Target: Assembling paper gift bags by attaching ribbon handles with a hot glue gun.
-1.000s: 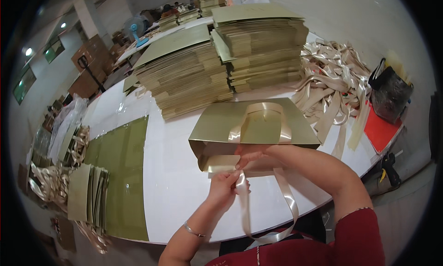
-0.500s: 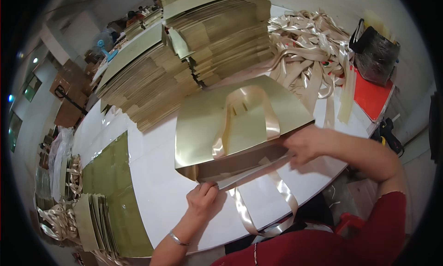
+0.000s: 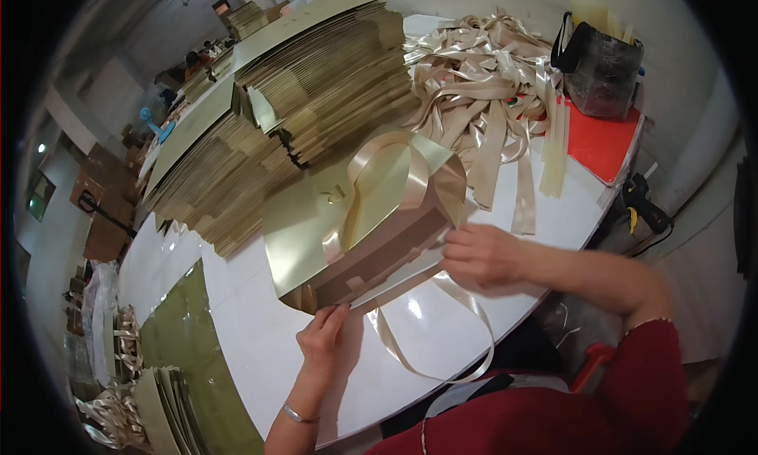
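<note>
A shiny gold paper gift bag (image 3: 304, 234) lies on the white table with its mouth spread toward me, showing the brown inside. A satin ribbon handle (image 3: 414, 175) loops over its upper panel; a second ribbon handle (image 3: 387, 340) hangs from the lower panel across the table toward me. My left hand (image 3: 320, 337), with a bracelet on the wrist, pinches the near left corner of the bag's rim. At the right end of the opening, my right hand (image 3: 480, 256) has its fingers closed on the same near rim.
Tall stacks of flat gold bags (image 3: 332, 72) stand behind. Loose satin ribbons (image 3: 482, 76) heap at the back right, near a red sheet (image 3: 604, 139) and a dark container (image 3: 604, 64). A glue gun (image 3: 646, 206) hangs by the table's right edge. Finished-looking bags (image 3: 170, 408) stand at left.
The bag's mouth has opened wider and its upper panel has tilted up. My right hand has moved from inside the right corner to the near rim. The view has shifted slightly.
</note>
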The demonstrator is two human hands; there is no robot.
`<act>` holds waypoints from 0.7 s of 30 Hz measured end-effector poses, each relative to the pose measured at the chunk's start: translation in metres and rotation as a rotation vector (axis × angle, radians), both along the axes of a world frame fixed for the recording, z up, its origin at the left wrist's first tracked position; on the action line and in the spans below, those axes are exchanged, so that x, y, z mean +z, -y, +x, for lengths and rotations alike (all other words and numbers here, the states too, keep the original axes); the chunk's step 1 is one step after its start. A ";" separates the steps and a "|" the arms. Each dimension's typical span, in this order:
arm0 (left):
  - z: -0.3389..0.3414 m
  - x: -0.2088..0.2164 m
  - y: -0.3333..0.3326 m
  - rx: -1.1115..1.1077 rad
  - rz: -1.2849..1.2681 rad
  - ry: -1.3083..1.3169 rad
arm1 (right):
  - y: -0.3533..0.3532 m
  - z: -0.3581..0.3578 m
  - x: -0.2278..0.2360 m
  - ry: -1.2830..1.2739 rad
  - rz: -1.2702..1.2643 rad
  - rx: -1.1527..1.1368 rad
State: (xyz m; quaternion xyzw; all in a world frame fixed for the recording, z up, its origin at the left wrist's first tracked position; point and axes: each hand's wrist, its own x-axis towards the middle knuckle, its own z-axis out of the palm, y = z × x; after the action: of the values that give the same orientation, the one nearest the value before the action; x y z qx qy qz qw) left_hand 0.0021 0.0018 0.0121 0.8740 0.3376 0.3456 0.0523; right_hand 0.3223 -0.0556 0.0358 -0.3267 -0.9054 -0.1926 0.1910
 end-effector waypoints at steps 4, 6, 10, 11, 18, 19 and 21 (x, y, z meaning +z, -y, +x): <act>0.014 0.000 0.000 0.010 0.078 0.083 | 0.059 -0.022 -0.024 -0.626 -0.365 -0.222; 0.016 0.002 0.002 -0.004 0.088 0.060 | 0.078 -0.051 -0.022 -0.489 -0.479 -0.287; 0.011 -0.010 -0.002 0.052 0.078 0.126 | 0.084 -0.074 -0.017 -0.452 -0.477 -0.344; 0.011 -0.013 -0.004 0.064 0.073 0.124 | 0.084 -0.071 -0.017 -0.457 -0.537 -0.357; 0.021 0.000 0.013 0.094 0.128 0.007 | 0.111 0.080 -0.047 -0.651 -0.343 -0.795; 0.030 0.008 0.020 0.068 0.177 -0.029 | 0.114 0.114 -0.025 -0.746 -0.097 -1.144; 0.033 0.005 0.019 -0.004 0.275 -0.108 | 0.147 0.172 0.009 -0.299 -0.090 -1.824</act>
State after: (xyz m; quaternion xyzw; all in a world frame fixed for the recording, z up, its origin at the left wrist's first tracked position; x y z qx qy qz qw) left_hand 0.0350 -0.0168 0.0169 0.8909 0.2877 0.3410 -0.0853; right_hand 0.4946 -0.2022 0.0450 -0.9416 -0.2704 -0.1888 0.0675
